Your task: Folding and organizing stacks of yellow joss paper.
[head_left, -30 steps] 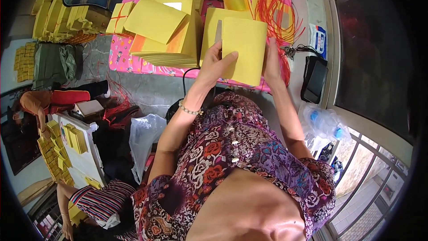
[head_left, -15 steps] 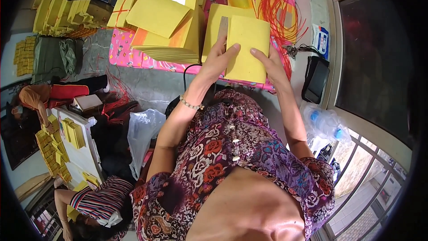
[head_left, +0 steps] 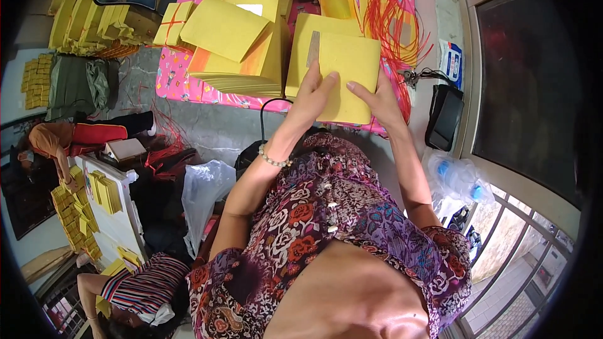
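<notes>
My two hands hold yellow paper (head_left: 348, 56) at the near edge of the pink patterned table. My left hand (head_left: 311, 94) is closed on its left edge, thumb lying on the front face. On the right edge, my right hand (head_left: 382, 102) grips the same paper, its thumb on the face and its fingers mostly hidden behind. Whether it is one folded sheet or several together, I cannot tell. Under it lies a yellow paper pile (head_left: 300, 37), where a narrow grey patch (head_left: 313, 49) shows just above my left fingers.
Left of my hands stands a tall yellow paper stack (head_left: 251, 78), with a loose folded piece (head_left: 223, 28) on top. Red strings (head_left: 392, 0) hang over the table's right side. A black phone-like device (head_left: 447, 119) lies by the window. Two other people work at a white table (head_left: 116, 226).
The held paper has tilted and shifted slightly down and left, and my right hand has moved with it. Both hands keep their hold. The whole view has dropped a little.
</notes>
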Action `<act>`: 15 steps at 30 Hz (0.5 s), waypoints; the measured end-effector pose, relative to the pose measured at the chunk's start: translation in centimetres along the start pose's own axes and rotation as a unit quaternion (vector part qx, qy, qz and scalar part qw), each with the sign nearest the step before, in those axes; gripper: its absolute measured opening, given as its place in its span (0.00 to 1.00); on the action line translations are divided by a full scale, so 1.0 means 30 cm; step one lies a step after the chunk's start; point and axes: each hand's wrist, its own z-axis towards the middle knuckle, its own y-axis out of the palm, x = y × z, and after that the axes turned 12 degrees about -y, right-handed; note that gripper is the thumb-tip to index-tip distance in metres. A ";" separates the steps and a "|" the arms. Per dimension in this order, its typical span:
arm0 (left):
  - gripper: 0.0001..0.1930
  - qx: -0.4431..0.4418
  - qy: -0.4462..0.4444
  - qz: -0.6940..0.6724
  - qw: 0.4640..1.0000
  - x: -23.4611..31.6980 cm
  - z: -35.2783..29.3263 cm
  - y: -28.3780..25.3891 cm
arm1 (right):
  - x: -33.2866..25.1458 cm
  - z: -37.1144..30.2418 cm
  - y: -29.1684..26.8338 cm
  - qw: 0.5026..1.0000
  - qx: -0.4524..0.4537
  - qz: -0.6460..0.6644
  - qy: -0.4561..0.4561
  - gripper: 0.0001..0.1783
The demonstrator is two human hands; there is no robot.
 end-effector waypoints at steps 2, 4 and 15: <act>0.20 0.014 0.028 0.006 0.999 -0.015 -0.002 0.011 | -0.009 -0.002 0.006 1.000 -0.002 -0.011 -0.021 0.32; 0.20 0.048 0.089 0.038 0.994 -0.019 -0.006 0.020 | -0.017 -0.007 0.010 0.997 -0.008 -0.034 -0.065 0.31; 0.21 0.008 0.109 0.008 0.994 -0.017 -0.047 0.038 | -0.040 -0.009 0.006 0.999 0.003 0.007 -0.039 0.24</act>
